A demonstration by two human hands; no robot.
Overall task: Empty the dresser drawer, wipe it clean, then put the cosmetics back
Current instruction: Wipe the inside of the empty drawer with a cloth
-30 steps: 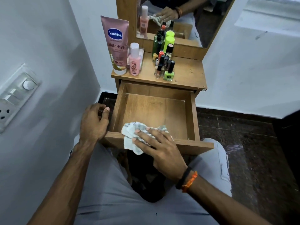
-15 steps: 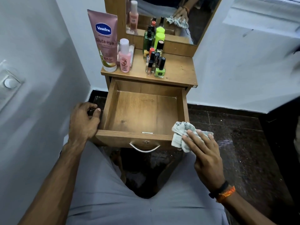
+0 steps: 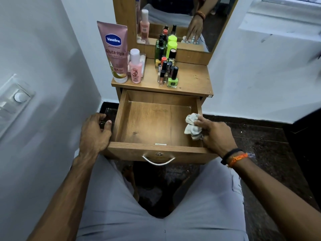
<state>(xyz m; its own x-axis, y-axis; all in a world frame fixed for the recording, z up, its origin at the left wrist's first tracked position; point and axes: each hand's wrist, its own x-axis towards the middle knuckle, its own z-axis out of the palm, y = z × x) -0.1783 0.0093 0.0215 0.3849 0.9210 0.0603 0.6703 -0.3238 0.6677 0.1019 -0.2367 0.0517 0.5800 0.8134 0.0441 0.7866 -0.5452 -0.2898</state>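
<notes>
The drawer [image 3: 156, 126] stands pulled out from the wooden dresser [image 3: 191, 80], and its bare wooden floor holds no cosmetics; the only thing inside is a crumpled pale cloth [image 3: 192, 126] pressed against the inner face of the right wall. The right hand [image 3: 215, 134] grips that cloth with bent fingers, its wrist passing over the drawer's front right corner and wearing two bands [image 3: 233, 157], one black and one orange. The left hand [image 3: 94, 133] curls around the outside of the drawer's left wall near the front corner, fingers closed on the edge. One curved metal handle [image 3: 158, 161] hangs on the drawer front, with a small round keyhole just above it. All the cosmetics sit on the dresser top. At the left stands one tall pink Vaseline Gluta-Hya tube [image 3: 115, 53], cap down, and just beside it one small pink bottle [image 3: 135, 68] with a white cap; behind that bottle is one clear plastic box [image 3: 143, 60], whose contents I cannot make out. Toward the middle is a tight cluster of small bottles: one green nail polish [image 3: 172, 79] with a black cap at the front, one slim lip gloss tube [image 3: 161, 75] beside it, one dark green bottle [image 3: 159, 49] and one neon yellow-green bottle [image 3: 171, 49] at the back, and several more dark-capped nail polishes between them, too crowded to count surely. The mirror [image 3: 173, 23] above reflects the bottles and the hand on the cloth.
</notes>
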